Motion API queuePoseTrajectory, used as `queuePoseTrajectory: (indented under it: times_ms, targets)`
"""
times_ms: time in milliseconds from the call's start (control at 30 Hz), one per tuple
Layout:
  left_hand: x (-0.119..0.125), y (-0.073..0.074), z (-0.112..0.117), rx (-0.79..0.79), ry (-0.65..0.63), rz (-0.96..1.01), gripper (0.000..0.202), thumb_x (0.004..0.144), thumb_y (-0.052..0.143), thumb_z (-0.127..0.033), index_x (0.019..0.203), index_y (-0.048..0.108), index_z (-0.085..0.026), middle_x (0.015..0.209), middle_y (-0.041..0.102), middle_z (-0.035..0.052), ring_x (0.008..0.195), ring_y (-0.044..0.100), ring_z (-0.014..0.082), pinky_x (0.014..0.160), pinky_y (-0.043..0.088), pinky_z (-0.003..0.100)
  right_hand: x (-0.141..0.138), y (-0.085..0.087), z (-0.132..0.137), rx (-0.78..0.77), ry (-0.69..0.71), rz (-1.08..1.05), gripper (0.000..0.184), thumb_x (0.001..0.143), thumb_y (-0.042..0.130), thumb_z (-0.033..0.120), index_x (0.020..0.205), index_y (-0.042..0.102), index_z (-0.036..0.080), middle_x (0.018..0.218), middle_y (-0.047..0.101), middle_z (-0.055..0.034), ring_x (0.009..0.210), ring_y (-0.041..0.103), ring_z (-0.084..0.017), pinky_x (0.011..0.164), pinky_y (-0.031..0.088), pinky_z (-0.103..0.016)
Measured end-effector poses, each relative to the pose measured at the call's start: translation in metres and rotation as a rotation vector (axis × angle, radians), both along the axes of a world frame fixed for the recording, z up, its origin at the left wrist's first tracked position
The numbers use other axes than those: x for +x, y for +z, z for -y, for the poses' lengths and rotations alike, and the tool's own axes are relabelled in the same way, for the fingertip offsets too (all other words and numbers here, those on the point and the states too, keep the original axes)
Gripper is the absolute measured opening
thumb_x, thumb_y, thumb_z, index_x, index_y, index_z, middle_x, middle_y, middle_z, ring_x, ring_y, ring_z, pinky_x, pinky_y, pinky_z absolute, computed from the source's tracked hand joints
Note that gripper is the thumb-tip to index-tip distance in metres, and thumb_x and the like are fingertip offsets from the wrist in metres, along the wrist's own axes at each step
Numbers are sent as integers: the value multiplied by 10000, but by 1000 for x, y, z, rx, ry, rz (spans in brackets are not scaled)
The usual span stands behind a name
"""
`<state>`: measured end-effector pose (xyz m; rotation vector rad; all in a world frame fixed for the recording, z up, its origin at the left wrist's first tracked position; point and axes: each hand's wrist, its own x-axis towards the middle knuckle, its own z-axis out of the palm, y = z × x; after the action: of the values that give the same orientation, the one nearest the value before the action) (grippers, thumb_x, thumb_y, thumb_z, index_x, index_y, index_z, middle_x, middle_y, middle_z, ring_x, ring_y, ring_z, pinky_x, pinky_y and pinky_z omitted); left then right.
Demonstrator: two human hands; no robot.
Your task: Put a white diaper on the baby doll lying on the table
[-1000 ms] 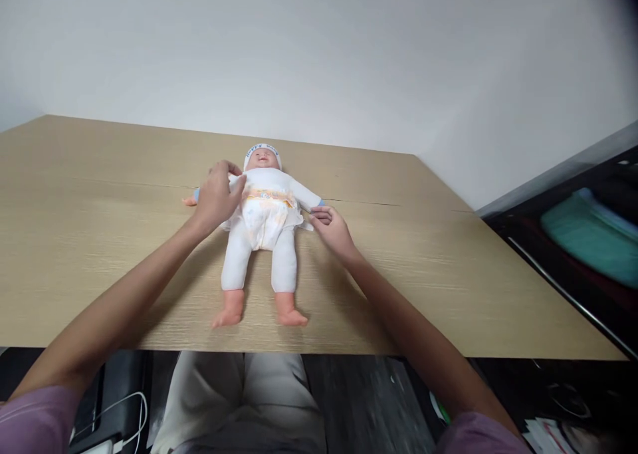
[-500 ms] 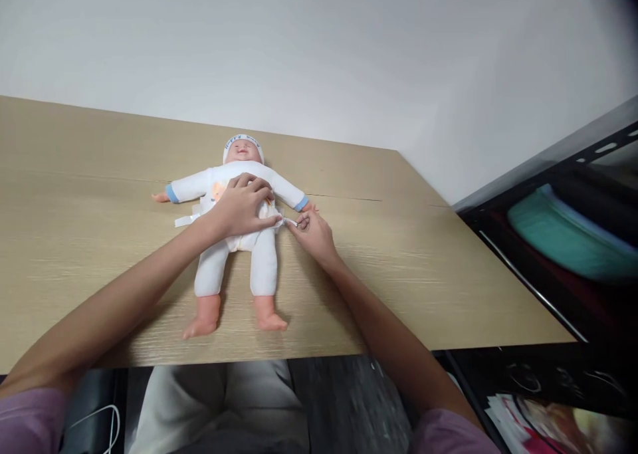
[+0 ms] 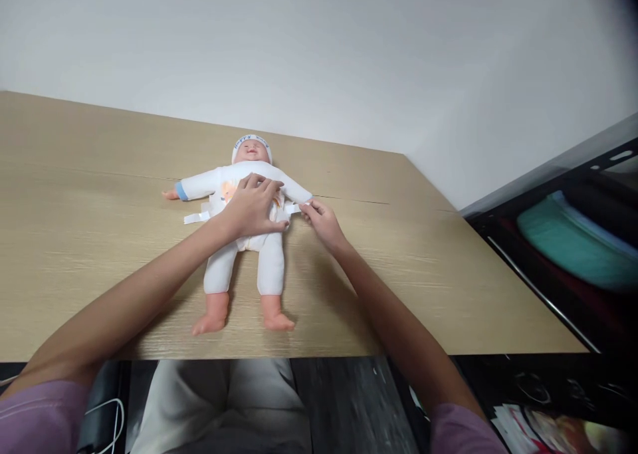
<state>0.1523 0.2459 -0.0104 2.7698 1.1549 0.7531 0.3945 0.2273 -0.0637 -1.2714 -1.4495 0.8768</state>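
A baby doll (image 3: 272, 268) in a white suit with blue cuffs lies on its back, feet toward me. Round its hips is a white diaper (image 3: 254, 243), whose front is largely covered by my hand. My left hand (image 3: 255, 208) rests across the belly and diaper front, fingers and thumb spread. At the doll's hip on the right of the view, my right hand (image 3: 323, 223) pinches the end of a white diaper tab (image 3: 293, 209), which is pulled out sideways. On the other side, a second tab (image 3: 196, 218) sticks out loose above the table.
The doll lies on a wooden table (image 3: 399, 274) whose front edge is close to my lap. A pale wall rises behind. On the right stands a black rack (image 3: 503, 241) with a folded teal cloth (image 3: 573, 241). Below it are colourful printed papers (image 3: 538, 427).
My right hand has moved slightly up and outward, and the tab now stretches out straighter and shows more. My left hand stays on the diaper front. The whole view has shifted a little.
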Motion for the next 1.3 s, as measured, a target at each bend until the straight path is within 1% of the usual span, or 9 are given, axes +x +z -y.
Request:
queuePoseTrajectory:
  times_ms: [233, 400, 533, 633, 733, 867, 1067, 1200, 1300]
  targets:
    - [-1, 1, 2, -40, -23, 44, 1051, 833, 826, -499, 1722, 378, -160, 1484, 722, 183, 1349, 536, 467, 1229, 386, 623, -56, 15, -31, 42, 68, 93, 389, 970, 701, 553, 760, 536, 270, 723, 565, 34, 722, 542, -178, 698, 464, -327]
    - [-3, 4, 2, -89, -55, 96, 1120, 809, 833, -445, 1757, 301, -176, 1379, 772, 159, 1254, 558, 441, 1182, 423, 608, -69, 9, -15, 83, 32, -6, 309, 985, 695, 558, 923, 554, 290, 805, 587, 25, 748, 591, -196, 713, 521, -342]
    - [-7, 5, -1, -149, -127, 159, 1102, 815, 863, -455, 1742, 314, -223, 1469, 724, 176, 1300, 605, 439, 1185, 440, 611, -63, 9, 18, 270, -18, 133, 275, 1070, 659, 535, 1205, 699, 298, 1151, 760, -76, 1103, 716, -281, 1072, 596, -459]
    - [-10, 8, -5, -223, -183, 238, 1081, 820, 893, -471, 1724, 347, -239, 1480, 703, 193, 1386, 648, 451, 1217, 437, 637, -59, 6, 35, 433, 35, 317, 421, 1165, 473, 474, 1473, 711, 313, 1555, 708, -99, 1508, 599, -323, 1354, 416, -560]
    - [-16, 16, -8, -386, -240, 375, 1061, 795, 939, -475, 1687, 392, -296, 1459, 709, 180, 1386, 697, 430, 1166, 522, 614, -57, 0, 39, 471, 130, 409, 569, 1196, 348, 469, 1695, 569, 310, 1764, 559, -71, 1662, 479, -300, 1421, 334, -565]
    - [-34, 25, -8, -568, -217, 591, 834, 925, 844, -503, 1621, 419, -330, 1508, 698, 156, 1424, 699, 349, 1123, 593, 515, -53, -4, 35, 492, 159, 504, 631, 1194, 319, 519, 1771, 477, 316, 1803, 517, -58, 1686, 454, -300, 1430, 305, -578]
    - [-85, -6, -13, -371, 63, 674, 562, 1042, 682, -507, 1506, 514, -237, 1370, 742, 125, 1322, 698, 279, 1109, 571, 448, -49, -1, 34, 541, 160, 532, 633, 1190, 340, 549, 1749, 513, 307, 1756, 578, -81, 1630, 520, -325, 1415, 309, -588]
    - [-109, -27, -23, -478, 155, 632, 515, 1016, 697, -608, 1342, 629, -215, 1174, 738, 82, 1059, 707, 244, 915, 562, 377, -49, -3, 34, 522, 153, 513, 619, 1186, 359, 549, 1734, 533, 321, 1748, 586, -72, 1624, 525, -340, 1407, 318, -604]
    - [-114, -26, -30, -609, 139, 604, 478, 1001, 694, -684, 1088, 672, -214, 1000, 695, 45, 891, 650, 213, 793, 503, 346, -50, -5, 33, 522, 157, 489, 603, 1191, 360, 531, 1728, 538, 324, 1741, 593, -69, 1630, 521, -336, 1397, 340, -604]
